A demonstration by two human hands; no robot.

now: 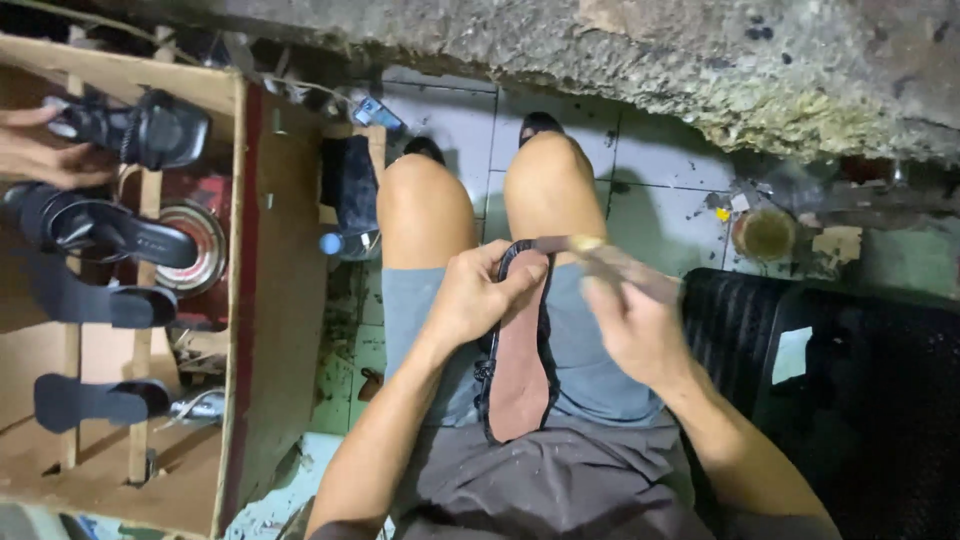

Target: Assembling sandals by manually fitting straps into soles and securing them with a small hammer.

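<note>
Sitting over bare knees, the person rests a black sandal sole on the lap, its brown underside up and its toe end pointing to twelve o'clock. The left hand is curled around the sole's upper edge, thumb and fingers pinching it firm. The right hand, at three o'clock from the sole, is closed around a brush whose blurred tip lies across the toe end. A small round tin stands on the tiled floor at two o'clock, well apart. At nine o'clock a wooden rack carries finished black sandals, where another person's hand touches one. With the sole only balanced on the thighs, a hard stroke could likely tip it or smear the shorts.
</note>
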